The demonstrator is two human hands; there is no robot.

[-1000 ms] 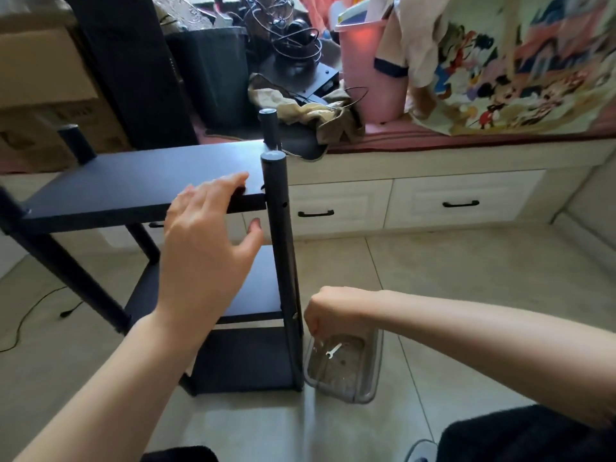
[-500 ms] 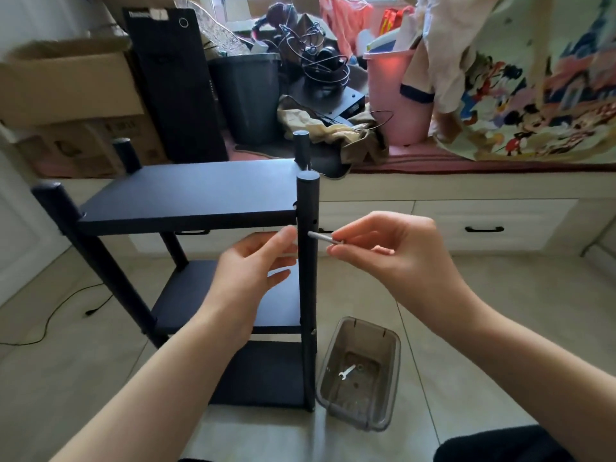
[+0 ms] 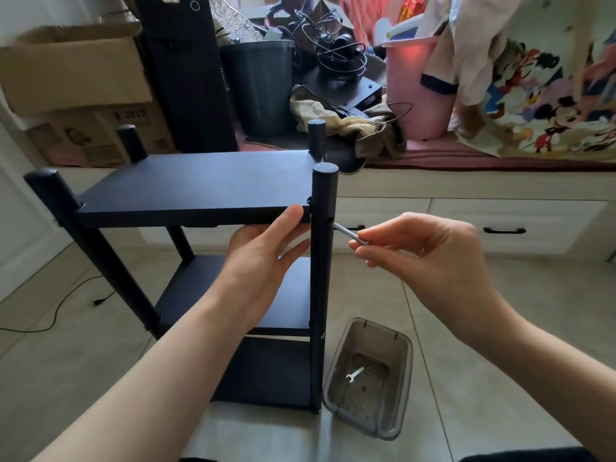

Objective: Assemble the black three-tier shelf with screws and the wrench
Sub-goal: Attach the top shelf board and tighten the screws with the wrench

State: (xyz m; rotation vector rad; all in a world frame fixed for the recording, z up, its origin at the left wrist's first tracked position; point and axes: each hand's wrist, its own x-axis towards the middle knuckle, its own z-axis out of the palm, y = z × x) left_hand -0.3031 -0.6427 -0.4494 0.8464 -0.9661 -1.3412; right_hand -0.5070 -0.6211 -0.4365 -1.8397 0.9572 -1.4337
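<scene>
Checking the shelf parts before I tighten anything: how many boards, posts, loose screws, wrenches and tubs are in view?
Boards: 3
Posts: 4
Screws, held by the right hand: 1
Wrenches: 1
Tubs: 1
Total: 10

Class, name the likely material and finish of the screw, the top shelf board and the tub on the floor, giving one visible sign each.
Screw: probably steel, bright silvery shine.
Top shelf board: probably coated wood composite, matte black, flat with square edges.
Tub: clear, smoky plastic; the wrench shows through its wall.
</scene>
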